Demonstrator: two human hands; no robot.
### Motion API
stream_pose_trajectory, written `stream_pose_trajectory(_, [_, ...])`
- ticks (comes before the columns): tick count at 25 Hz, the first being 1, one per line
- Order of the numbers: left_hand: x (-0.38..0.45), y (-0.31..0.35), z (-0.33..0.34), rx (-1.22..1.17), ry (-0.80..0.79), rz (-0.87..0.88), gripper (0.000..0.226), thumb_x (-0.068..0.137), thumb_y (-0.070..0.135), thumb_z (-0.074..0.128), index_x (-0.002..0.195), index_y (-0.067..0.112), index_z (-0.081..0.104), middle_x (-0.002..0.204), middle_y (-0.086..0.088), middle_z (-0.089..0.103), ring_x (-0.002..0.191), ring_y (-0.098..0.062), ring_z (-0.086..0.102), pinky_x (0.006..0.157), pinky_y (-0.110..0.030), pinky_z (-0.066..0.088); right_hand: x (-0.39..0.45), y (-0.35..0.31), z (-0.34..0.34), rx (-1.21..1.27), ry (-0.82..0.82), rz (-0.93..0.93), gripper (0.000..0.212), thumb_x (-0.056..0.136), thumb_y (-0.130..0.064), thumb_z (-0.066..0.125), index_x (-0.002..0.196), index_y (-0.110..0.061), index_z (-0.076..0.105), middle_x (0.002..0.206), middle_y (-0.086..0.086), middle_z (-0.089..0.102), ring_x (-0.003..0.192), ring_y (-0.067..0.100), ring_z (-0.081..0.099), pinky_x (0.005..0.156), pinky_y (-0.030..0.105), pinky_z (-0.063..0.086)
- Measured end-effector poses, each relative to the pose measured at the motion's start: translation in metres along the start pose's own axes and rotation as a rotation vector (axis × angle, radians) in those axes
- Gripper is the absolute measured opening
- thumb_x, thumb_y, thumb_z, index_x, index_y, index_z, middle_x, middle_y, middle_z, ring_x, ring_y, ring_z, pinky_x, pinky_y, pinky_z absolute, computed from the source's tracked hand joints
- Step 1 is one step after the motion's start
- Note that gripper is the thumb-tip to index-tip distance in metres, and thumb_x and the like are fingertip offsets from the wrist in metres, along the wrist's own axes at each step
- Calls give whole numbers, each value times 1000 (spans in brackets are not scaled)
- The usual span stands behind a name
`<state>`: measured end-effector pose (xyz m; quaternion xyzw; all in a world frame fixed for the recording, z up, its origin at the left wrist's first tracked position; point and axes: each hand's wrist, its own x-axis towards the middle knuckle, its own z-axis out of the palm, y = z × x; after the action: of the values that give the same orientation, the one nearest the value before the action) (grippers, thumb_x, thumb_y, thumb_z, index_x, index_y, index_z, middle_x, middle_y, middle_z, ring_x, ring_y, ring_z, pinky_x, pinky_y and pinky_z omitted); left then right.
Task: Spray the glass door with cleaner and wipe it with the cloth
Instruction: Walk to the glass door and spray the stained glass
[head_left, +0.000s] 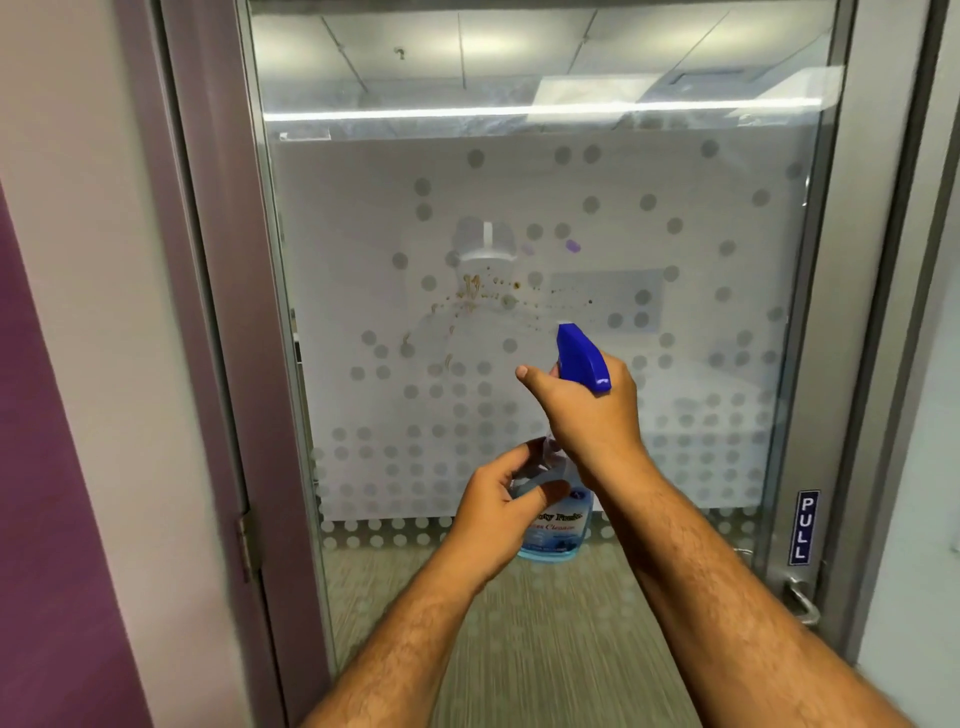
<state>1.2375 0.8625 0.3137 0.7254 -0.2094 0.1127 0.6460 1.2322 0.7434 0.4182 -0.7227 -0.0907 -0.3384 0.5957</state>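
Note:
The glass door (675, 234) fills the view, frosted with grey dots and marked by brown splatter stains (475, 293) near its middle. I hold a clear spray bottle (558, 525) of blue cleaner upright in front of the glass. My left hand (498, 514) grips the bottle's body. Above it, my right hand (589, 410) wraps the neck under the blue trigger head (579, 356), whose nozzle points at the glass just right of and below the stains. No cloth is in view.
A grey door frame (218, 312) with a hinge (247, 540) stands at the left, beside a purple and white wall (47, 415). At the lower right are a blue PULL sign (804, 527) and a metal handle (802, 603).

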Motion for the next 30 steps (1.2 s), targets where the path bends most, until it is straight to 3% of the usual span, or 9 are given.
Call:
stream_pose_trajectory(7, [-2,-2,-3,-35,-12,0,41,98,26,77,136,42,71,131,13,78,126,-14,73,109,-49,60,-2,0,-1,36,-9,1,30,86,-35,86,80,-18,62,68,-1,61,65,16,57,63,35,52])
stream_pose_trajectory(12, [-7,-14,3,-75,9,34,36,98,23,77,129,39,75,126,10,80,120,-11,76,98,-33,65,-4,-2,2,86,-82,-31,29,87,-41,85,88,-18,67,78,1,67,70,16,59,72,39,58])
stream_pose_trajectory(17, [-4,-20,-3,-64,63,117,35,97,23,77,127,40,76,123,5,80,117,-13,77,95,-30,64,-13,2,13,123,0,-22,35,95,-38,79,85,-8,64,71,1,57,65,12,52,63,35,50])
stream_pose_trajectory(20, [5,-18,-12,-23,68,137,40,96,22,77,131,41,74,128,8,78,122,-14,75,102,-38,63,-9,0,13,179,25,-19,26,96,-40,78,84,-21,65,72,-6,59,63,1,53,61,25,50])
stream_pose_trajectory(25, [10,-8,-6,-64,14,150,36,95,29,78,128,42,74,125,7,80,120,-15,76,98,-32,64,0,-8,13,89,77,-74,33,97,-36,75,73,-23,57,64,-7,51,62,13,49,59,35,46])
stream_pose_trajectory(30, [3,-12,1,-112,-3,127,34,94,26,79,125,40,76,123,5,81,116,-14,77,93,-27,64,-2,-4,8,83,23,-73,31,95,-36,78,77,-19,60,67,-7,54,60,8,48,60,29,44])
